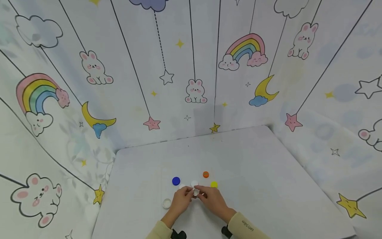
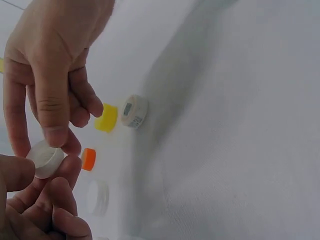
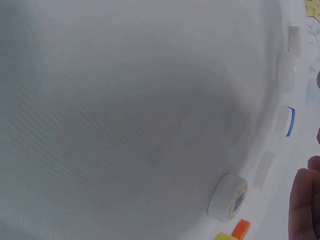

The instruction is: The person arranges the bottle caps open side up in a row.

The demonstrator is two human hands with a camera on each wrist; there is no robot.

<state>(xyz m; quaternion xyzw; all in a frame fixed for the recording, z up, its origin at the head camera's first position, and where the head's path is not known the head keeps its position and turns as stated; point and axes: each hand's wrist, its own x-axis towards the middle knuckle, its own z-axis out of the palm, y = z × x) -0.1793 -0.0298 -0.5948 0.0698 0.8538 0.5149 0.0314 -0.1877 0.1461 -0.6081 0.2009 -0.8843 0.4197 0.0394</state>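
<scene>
Between my two hands, above the white table, is a small round white bottle cap (image 2: 47, 159), its hollow side partly visible in the left wrist view. My left hand (image 1: 181, 200) pinches it between thumb and fingers. From the other side my right hand (image 1: 213, 200) pinches its rim with thumb and fingertips. Just beyond the hands lies another white cap (image 1: 194, 183). A yellow cap (image 1: 214, 184) is close to the right hand's knuckles, an orange cap (image 1: 206, 174) farther back. In the right wrist view only some fingers (image 3: 304, 200) show at the edge.
A blue cap (image 1: 176, 181) lies left of the hands, and a white ring-like cap (image 1: 166, 203) beside the left wrist. A white cap with a printed top (image 3: 230, 197) stands on the table. Cloth walls with drawn rabbits and stars surround the table (image 1: 268, 172).
</scene>
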